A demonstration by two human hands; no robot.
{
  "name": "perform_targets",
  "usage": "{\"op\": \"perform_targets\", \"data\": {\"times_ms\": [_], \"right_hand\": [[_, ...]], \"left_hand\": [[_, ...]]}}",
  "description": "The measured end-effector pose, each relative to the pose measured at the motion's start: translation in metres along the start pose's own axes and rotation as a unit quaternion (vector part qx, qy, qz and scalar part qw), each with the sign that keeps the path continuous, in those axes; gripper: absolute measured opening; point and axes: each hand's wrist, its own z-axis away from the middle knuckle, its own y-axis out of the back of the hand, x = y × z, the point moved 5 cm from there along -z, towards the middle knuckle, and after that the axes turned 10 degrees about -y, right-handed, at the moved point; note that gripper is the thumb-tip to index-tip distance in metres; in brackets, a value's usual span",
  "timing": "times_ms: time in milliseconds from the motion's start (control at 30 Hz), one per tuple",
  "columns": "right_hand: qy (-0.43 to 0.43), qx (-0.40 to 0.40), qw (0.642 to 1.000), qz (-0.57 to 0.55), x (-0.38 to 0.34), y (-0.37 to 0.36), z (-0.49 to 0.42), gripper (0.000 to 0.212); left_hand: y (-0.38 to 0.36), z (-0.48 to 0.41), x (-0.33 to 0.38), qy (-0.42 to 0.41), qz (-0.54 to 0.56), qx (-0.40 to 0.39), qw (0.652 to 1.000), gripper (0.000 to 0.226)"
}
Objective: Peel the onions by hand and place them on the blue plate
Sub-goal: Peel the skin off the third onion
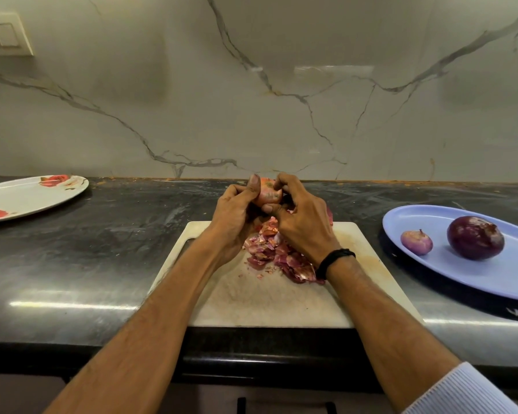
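Observation:
Both my hands hold one onion (268, 192) with orange-pink dry skin above the far edge of the white cutting board (251, 300). My left hand (237, 213) grips it from the left, thumb up over its top. My right hand (299, 216) grips it from the right with fingers curled round it. A heap of red onion peels (277, 252) lies on the board under my hands. On the blue plate (491, 276) at the right sit a small pale peeled onion (416, 242) and a large dark purple peeled onion (475, 237).
A white plate with red flowers (27, 195) lies on the dark counter (102, 249) at the far left. A marbled wall rises just behind the counter. The counter's front edge runs below the board.

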Motion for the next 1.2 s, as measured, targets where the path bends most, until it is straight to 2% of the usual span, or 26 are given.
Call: {"op": "perform_targets", "data": {"times_ms": [167,400,533,567,800,1067,1200], "right_hand": [[-0.001,-0.013,0.999,0.031,0.004,-0.0053,0.0004,0.021],[-0.003,0.006,1.0,-0.026,0.0017,-0.0073,-0.0017,0.028],[0.0,0.056,0.998,-0.024,0.0031,-0.0051,-0.0049,0.026],[0.009,0.072,0.997,-0.016,0.0026,-0.0031,-0.0051,0.024],[0.034,0.109,0.993,0.026,0.0009,0.0007,-0.0041,0.006],[0.029,0.099,0.993,0.064,0.0014,-0.0044,-0.0033,0.012],[-0.003,0.115,0.993,0.037,0.0041,-0.0001,-0.0032,0.02]], "left_hand": [[0.0022,-0.0022,-0.0021,-0.001,-0.008,-0.001,1.0,0.032],[0.0047,-0.005,-0.0032,-0.012,0.018,0.032,0.999,0.042],[0.0058,-0.0034,0.0012,-0.033,-0.002,0.042,0.999,0.076],[0.0057,-0.0025,0.0018,-0.035,-0.009,0.043,0.998,0.079],[0.0031,-0.0014,0.0008,-0.033,-0.034,0.038,0.998,0.071],[0.0014,0.0005,-0.0027,0.005,0.026,0.062,0.998,0.042],[0.0061,-0.0026,-0.0013,0.015,0.068,0.101,0.992,0.045]]}}
